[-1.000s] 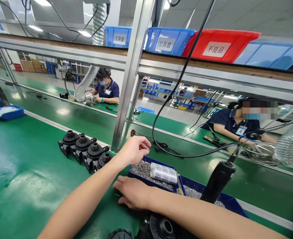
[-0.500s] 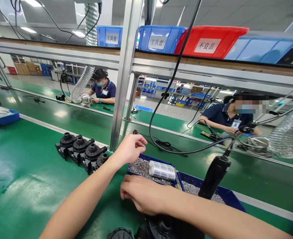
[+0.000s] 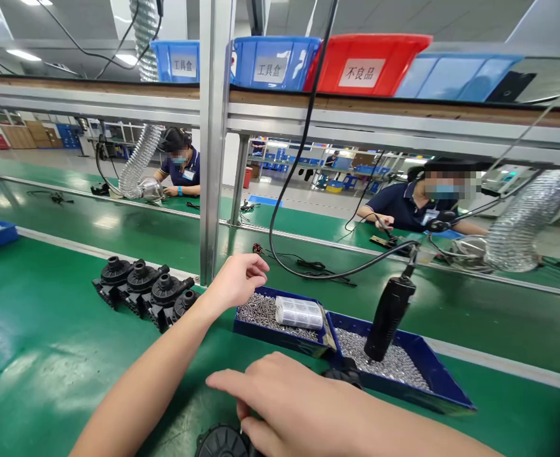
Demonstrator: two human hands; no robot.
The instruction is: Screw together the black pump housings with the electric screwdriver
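Left fingers (image 3: 255, 270) pinch shut just above the screw tray (image 3: 280, 336), any screw too small to see. Right fingers (image 3: 232, 383) lie released over a black pump part (image 3: 225, 442), seemingly unfastened. Four pumps (image 3: 141, 289) stand in a row left of them.

The left hand (image 3: 236, 279) hangs pinched over the near-left corner of the screw tray (image 3: 280, 337). Just behind it rises a metal post (image 3: 212, 158), and to its left black pumps (image 3: 141, 293) crowd the belt (image 3: 46, 355). To its right a clear box (image 3: 299, 312) covers part of the screws. Further right, the hanging screwdriver (image 3: 388, 317) and its cable (image 3: 284, 209) bar the way. The right hand (image 3: 289, 406) lies flat nearer, and the belt left of both is open.
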